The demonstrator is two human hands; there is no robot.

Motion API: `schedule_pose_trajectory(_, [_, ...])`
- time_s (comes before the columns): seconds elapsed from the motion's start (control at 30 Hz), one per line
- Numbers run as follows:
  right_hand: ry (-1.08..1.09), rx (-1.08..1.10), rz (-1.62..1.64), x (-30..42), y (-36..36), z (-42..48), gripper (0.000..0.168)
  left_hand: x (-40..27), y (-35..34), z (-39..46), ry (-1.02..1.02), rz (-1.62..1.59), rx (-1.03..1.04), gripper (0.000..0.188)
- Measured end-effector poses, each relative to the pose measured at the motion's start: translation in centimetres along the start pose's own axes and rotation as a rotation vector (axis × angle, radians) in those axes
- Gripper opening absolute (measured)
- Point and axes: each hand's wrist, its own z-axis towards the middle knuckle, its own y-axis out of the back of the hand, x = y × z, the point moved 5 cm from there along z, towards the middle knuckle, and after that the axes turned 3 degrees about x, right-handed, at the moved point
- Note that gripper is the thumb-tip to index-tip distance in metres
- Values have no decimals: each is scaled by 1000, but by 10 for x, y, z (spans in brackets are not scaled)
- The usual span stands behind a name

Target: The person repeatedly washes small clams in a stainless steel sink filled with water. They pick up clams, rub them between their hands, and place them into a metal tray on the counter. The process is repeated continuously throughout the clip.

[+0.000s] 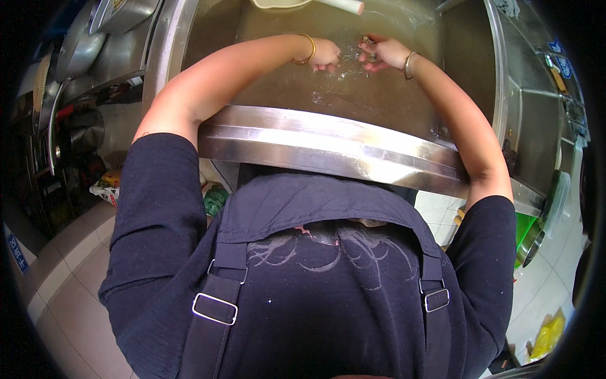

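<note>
Both of my hands are in murky brownish water (284,85) filling a deep stainless steel sink (331,135). My left hand (325,56) is curled, its fingertips at or under the surface; whether anything is inside it is hidden. A short gap to its right, my right hand (382,53) has its fingers bent around small brownish pieces (372,57), too small and wet to name. Ripples and glints show between the hands. Beyond them, a cream-coloured dipper (284,3) with a white handle (348,5) lies at the sink's far side, cut off by the picture's top edge.
The sink's broad steel front rim runs under both forearms. On the left are metal pans (83,52) and a steel tray (125,14). A second steel basin (535,128) adjoins on the right. A yellow plastic bag (548,336) lies on the tiled floor at lower right.
</note>
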Motion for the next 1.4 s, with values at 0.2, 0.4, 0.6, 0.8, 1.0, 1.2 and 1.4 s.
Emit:
schedule_pose_trajectory(0.2, [-111,-61,-1137,-55,10,23,30,7,-8,2,-150,691,-46,35])
schedule_pose_trajectory(0.4, [-30,-251,-1108,-28,13,15,34,9,3,0,-78,129,-120,33])
schedule_pose_trajectory(0.6, [-53,-104,-988,-38,13,16,34,-3,3,-5,-17,190,-74,30])
schedule_pose_trajectory(0.8, [-55,223,-1488,-62,6,32,35,5,0,0,-169,273,-298,41])
schedule_pose_trajectory(1.0, [-31,22,-432,-1,-5,-13,33,-12,6,-9,21,-57,-29,48])
schedule_pose_trajectory(1.2, [-6,208,-220,13,-9,-14,23,-29,13,-19,-209,-270,-180,44])
schedule_pose_trajectory(1.4, [268,47,167,16,6,-7,21,-29,17,-20,-226,-501,-103,33])
